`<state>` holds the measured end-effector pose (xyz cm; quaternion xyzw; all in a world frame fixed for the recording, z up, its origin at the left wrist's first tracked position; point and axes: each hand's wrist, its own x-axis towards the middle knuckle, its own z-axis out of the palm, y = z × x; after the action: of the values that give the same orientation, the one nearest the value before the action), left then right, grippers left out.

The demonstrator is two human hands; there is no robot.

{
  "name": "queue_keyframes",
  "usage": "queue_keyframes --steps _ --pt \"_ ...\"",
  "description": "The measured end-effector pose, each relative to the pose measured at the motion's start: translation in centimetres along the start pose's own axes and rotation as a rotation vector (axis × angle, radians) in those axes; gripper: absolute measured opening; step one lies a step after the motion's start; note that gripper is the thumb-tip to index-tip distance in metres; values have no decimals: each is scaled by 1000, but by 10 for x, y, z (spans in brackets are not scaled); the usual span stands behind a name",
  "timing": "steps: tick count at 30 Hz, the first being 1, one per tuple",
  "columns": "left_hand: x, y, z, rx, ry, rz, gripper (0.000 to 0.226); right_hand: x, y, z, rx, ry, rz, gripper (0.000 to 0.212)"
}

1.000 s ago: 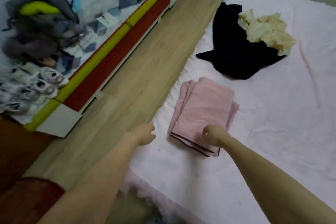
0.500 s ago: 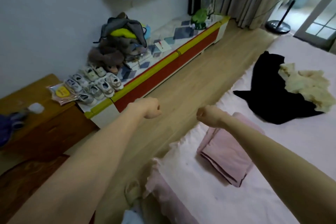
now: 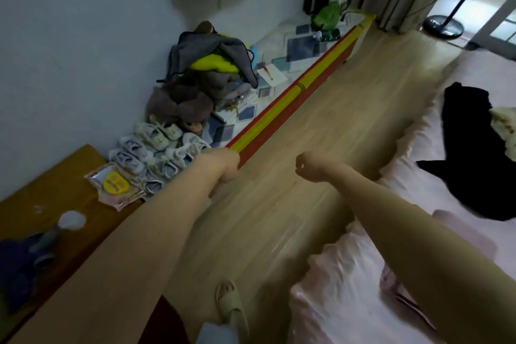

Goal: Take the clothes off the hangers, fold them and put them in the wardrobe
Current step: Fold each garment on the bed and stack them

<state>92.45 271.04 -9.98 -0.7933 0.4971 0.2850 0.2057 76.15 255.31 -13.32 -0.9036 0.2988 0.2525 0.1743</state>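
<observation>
My left hand point(image 3: 227, 167) and my right hand point(image 3: 307, 166) are both held out over the wooden floor, fingers curled, holding nothing. The folded pink garment point(image 3: 389, 281) lies on the pink bed point(image 3: 335, 301) and is mostly hidden under my right forearm. A black garment point(image 3: 474, 148) is spread on the bed at the right. A crumpled cream garment point(image 3: 506, 127) lies on it at the frame edge. No hanger or wardrobe is in view.
A low cabinet with a red and yellow edge point(image 3: 282, 114) runs along the left wall, carrying small shoes point(image 3: 156, 148) and a heap of bags and clothes point(image 3: 206, 75). A wooden table point(image 3: 55, 190) stands near left, a slipper point(image 3: 230, 301) lies below, a fan stand point(image 3: 444, 26) far right.
Both hands have lifted off the folded pink garment and now hang over the floor. The view has swung left and up, towards the wall and cabinet.
</observation>
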Motion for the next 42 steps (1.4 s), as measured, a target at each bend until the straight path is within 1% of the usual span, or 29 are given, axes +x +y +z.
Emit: queue_keyframes --steps 3,5,9,11,13,16,20,23,25,28,29,31,32,35,36,38,40,42 --pt "25 -39 -24 46 -15 -6 17 34 -18 -19 31 -9 11 39" --pt "49 -50 -50 99 8 20 19 56 -16 -36 22 1 27 38" --pt "100 -34 -96 168 16 154 23 79 15 -60 69 11 83 37" --pt "129 -18 -117 214 -9 189 26 84 41 -70 96 1 144 38" --pt "169 5 -146 257 -6 234 31 95 81 -83 152 22 216 38" --pt "230 58 -202 318 48 313 37 110 154 -104 243 84 332 37" --pt "288 136 -269 401 72 441 40 113 245 -129 348 107 477 34" --pt "334 208 -320 475 103 554 40 105 322 -143 487 191 625 36" --pt "355 243 -338 520 91 623 40 96 353 -142 583 225 704 34" --pt "399 321 -367 641 73 745 39 85 409 -128 695 231 879 29" --pt "408 335 -372 665 67 761 39 82 417 -123 727 231 922 26" --pt "441 391 -388 762 62 850 39 78 452 -111 856 269 1029 19" --pt "451 405 -391 786 63 867 39 77 459 -106 887 287 1055 18" --pt "486 485 -409 925 47 1022 38 73 494 -92 1063 351 1249 22" --pt "487 497 -413 965 25 1044 37 73 497 -90 1098 352 1262 21" --pt "500 543 -422 1051 19 1130 35 72 514 -84 1151 380 1350 18" --pt "513 592 -428 1074 36 1208 31 70 529 -78 1201 437 1432 16" --pt "522 624 -426 1090 19 1247 27 69 537 -75 1249 448 1474 17"
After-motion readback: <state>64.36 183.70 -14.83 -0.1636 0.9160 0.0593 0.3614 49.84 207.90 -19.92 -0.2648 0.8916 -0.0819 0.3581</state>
